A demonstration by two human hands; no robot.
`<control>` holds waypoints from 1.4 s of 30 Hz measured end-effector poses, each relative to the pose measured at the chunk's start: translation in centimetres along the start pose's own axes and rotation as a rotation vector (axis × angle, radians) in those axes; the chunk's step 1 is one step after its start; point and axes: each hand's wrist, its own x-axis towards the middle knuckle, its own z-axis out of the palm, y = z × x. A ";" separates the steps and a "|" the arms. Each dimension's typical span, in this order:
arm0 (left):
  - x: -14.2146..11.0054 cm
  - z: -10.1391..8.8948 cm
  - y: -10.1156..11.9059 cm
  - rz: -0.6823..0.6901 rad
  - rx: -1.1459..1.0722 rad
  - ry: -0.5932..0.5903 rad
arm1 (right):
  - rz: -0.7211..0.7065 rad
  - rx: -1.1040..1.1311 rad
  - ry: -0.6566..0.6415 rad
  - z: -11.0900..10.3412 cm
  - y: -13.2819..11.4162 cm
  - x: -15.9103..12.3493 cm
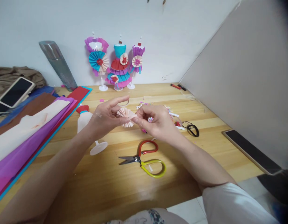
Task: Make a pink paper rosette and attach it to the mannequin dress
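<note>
A pale pink pleated paper fan (125,115), spread into a near-round rosette, is held between both hands above the table. My left hand (105,116) pinches its left side between thumb and fingers, the index finger stretched up. The fingertips of my right hand (155,119) are closed on its right edge. Below the hands lie scissors (137,159) with one red and one yellow handle, blades parted and pointing left. Behind my left wrist, a small white mannequin (84,121) with a red and blue paper collar stands on a round base, partly hidden.
Three mannequins in paper dresses (120,63) stand by the wall, near a leaning bottle (59,65). Coloured paper sheets (38,124) and a phone (17,92) lie left. Paper scraps (174,115), a black hair tie (192,130) and a dark flat device (251,151) lie right.
</note>
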 end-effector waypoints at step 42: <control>-0.2 1.0 -0.6 0.005 -0.058 0.026 | 0.205 0.358 0.057 1.1 1.3 1.0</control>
